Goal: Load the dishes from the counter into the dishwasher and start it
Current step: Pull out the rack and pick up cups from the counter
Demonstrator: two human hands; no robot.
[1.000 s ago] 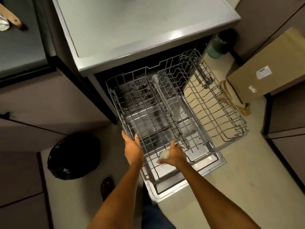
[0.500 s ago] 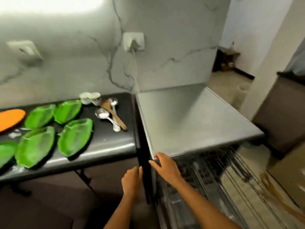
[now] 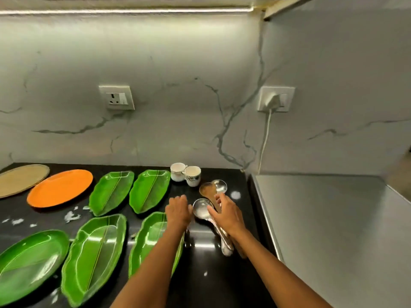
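Several green leaf-shaped plates (image 3: 111,192) lie on the black counter (image 3: 200,278), with an orange plate (image 3: 59,191) and a tan round plate (image 3: 20,180) at the left. Two white cups (image 3: 185,174) stand near the wall. To their right lie two metal ladles (image 3: 202,211) and a wooden spoon (image 3: 206,190). My right hand (image 3: 226,215) hovers over the ladle handles, fingers spread, touching or nearly touching them. My left hand (image 3: 178,212) is open above the counter between a green plate and the ladles. The dishwasher's grey top (image 3: 333,230) is at the right; its racks are out of view.
A marble wall rises behind the counter with a socket (image 3: 116,97) and a plugged-in socket (image 3: 275,98) whose cable (image 3: 264,141) drops to the counter corner. White specks (image 3: 71,216) are scattered on the counter.
My view has swung up from the open dishwasher rack to the counter. Both hands left the rack and dishwasher edge and now reach over the counter by the ladles.
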